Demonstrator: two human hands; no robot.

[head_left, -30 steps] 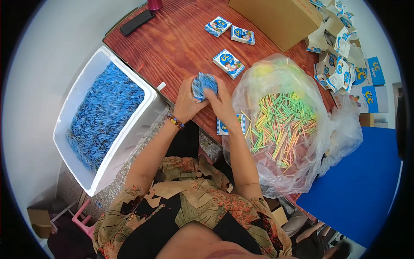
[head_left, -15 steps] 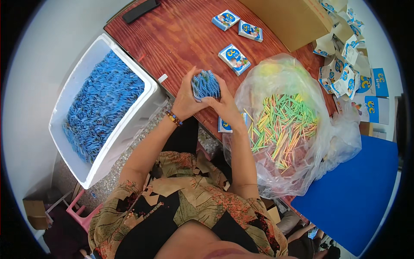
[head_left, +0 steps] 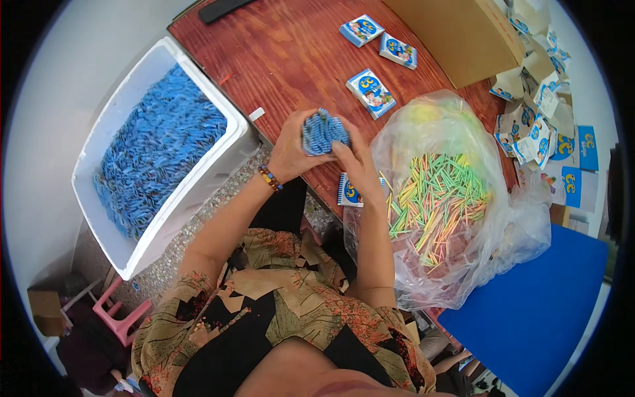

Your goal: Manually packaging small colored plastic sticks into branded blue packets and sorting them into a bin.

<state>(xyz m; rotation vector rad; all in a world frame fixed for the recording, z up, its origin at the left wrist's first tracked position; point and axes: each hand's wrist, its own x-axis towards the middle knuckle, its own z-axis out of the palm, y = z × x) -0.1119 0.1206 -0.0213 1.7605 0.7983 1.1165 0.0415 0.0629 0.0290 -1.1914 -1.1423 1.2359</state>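
Note:
Between my two hands, over the near edge of the table, is a bundle of small blue striped wrapped pieces [head_left: 323, 129]. My left hand [head_left: 289, 153] cups its left side and underside. My right hand [head_left: 359, 164] closes on the right, its thumb pressed against the bundle's lower front. Similar blue pieces fill a white foam bin [head_left: 233, 126] to the left. Just below my right hand, a small blue-and-white box [head_left: 349, 190] lies near the table edge, partly hidden by my forearm. Right of that hand, a clear plastic bag [head_left: 476, 264] holds many thin green, yellow and pink sticks [head_left: 440, 198].
Three small printed boxes, one of them a blue-and-white box [head_left: 371, 93], lie on the red-brown wooden table [head_left: 284, 53]. A large cardboard carton [head_left: 463, 43] stands behind, with opened small cartons [head_left: 534, 132] heaped beside it. A blue panel [head_left: 536, 298] is at right, a pink stool [head_left: 122, 324] lower left.
The bundle has turned in my hands, and its strands now look more even. My right thumb has come onto its front. The whole view has shifted slightly.

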